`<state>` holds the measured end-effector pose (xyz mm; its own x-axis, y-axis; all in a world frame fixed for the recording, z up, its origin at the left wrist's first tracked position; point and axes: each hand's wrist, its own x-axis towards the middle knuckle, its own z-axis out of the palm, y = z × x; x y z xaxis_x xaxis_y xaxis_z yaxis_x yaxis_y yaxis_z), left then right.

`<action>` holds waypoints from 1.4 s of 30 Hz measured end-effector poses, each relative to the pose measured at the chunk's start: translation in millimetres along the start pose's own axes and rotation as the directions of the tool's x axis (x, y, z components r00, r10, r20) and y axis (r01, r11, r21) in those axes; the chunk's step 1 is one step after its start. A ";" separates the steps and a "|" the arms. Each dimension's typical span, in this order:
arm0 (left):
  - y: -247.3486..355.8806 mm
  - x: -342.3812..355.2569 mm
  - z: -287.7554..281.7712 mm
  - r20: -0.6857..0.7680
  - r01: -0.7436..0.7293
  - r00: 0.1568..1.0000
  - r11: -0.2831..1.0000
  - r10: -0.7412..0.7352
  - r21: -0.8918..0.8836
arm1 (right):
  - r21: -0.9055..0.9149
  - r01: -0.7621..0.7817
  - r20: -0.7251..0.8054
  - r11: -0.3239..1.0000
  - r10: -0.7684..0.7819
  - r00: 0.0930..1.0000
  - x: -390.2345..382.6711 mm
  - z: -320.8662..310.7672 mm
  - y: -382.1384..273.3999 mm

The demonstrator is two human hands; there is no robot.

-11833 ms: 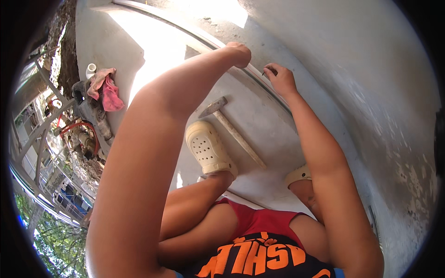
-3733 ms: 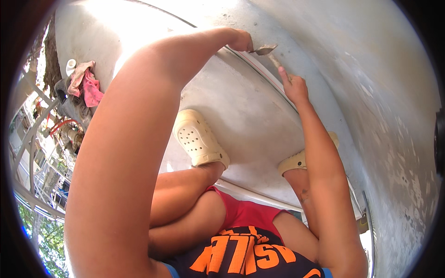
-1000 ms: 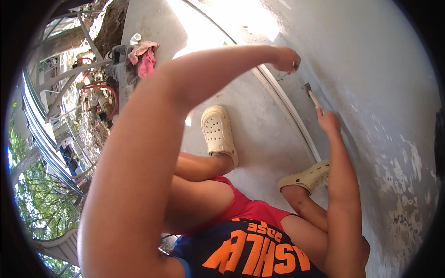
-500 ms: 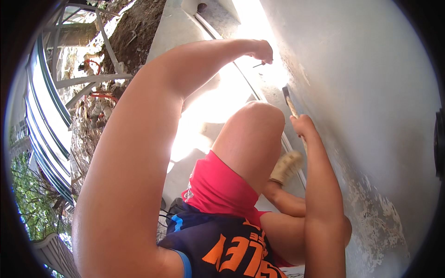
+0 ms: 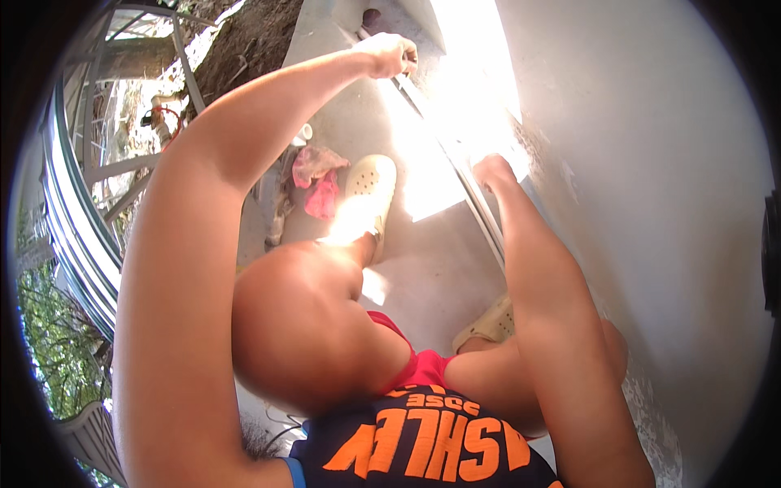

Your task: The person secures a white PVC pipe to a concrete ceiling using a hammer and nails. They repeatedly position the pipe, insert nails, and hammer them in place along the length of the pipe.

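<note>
My left hand point(image 5: 389, 57) is curled closed over the far end of a long, narrow pale strip point(image 5: 443, 142). What its fingers hold, if anything, is hidden. The strip runs along the floor near the wall. Beside its middle, my right hand point(image 5: 494, 171) is also closed, partly washed out by bright sunlight. No tool shows clearly in it, and its fingertips are turned out of sight.
A pale wall point(image 5: 643, 146) rises along my right. My feet wear cream clogs point(image 5: 373, 183); a pink cloth point(image 5: 320, 195) lies beside one. Dry ground and a metal frame point(image 5: 130, 169) are off to the left, with a dark hole point(image 5: 372, 18) at the far end.
My left hand has moved left and farther away. My right hand has moved forward and left, and the hammer it held no longer shows. My left knee has swung left, uncovering the clog and cloth.
</note>
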<state>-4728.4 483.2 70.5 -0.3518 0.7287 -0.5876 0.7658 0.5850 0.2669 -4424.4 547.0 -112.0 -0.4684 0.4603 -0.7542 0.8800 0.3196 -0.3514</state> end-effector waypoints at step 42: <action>-113.4 252.5 227.4 0.487 -0.458 0.774 0.889 0.406 -0.013 | 0.337 -0.122 0.000 0.934 0.129 0.992 52.2 52.9 -9.9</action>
<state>-4781.7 519.9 -281.8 0.3004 0.6278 -0.7181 0.8350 0.1907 0.5161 -4453.3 524.0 -177.2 -0.3508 0.4973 -0.7935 0.9052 -0.0368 -0.4233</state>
